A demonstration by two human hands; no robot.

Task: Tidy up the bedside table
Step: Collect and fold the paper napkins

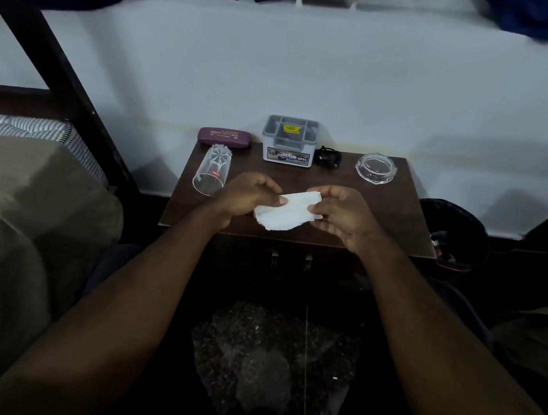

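A white tissue [285,217] is pinched at either end by the left hand [246,200] and right hand [340,215] above the bedside table [385,217], where a tumbler [211,173] is laid on its side near a compartmented grey box [289,142] showing a yellow label.

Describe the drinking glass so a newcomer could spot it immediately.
Start at the dark wooden bedside table. Near its left edge, in front of the maroon spectacle case, is the clear drinking glass. It alone lies tipped on its side.
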